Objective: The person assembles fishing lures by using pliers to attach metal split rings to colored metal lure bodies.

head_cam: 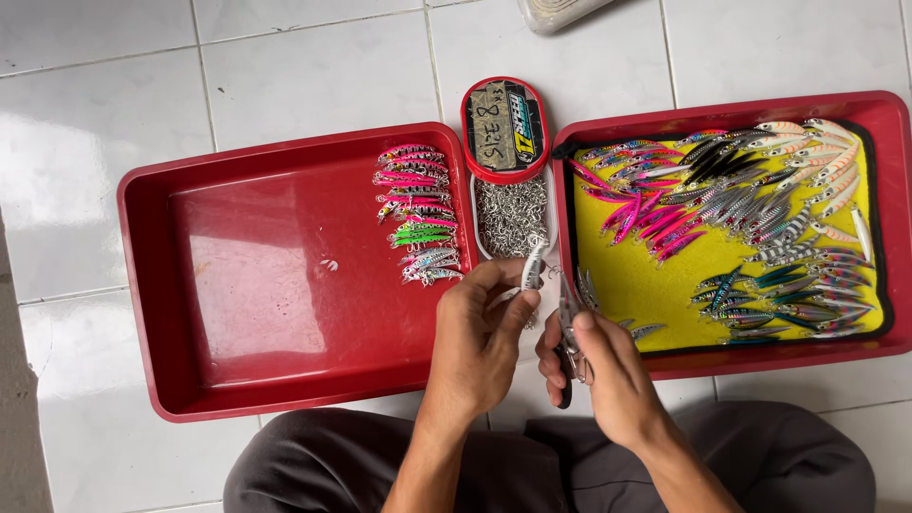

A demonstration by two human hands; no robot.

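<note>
My left hand pinches a small silver fishing lure just below a white tub of metal split rings. My right hand grips small dark pliers, their tip close to the lure. A red lid rests at the tub's far end. The left red tray holds a column of pink, green and blue lures along its right side. The right red tray has a yellow pad covered with several loose lures.
Both trays sit on a white tiled floor. My crossed legs in grey trousers fill the bottom edge. A pale container's corner pokes in at the top.
</note>
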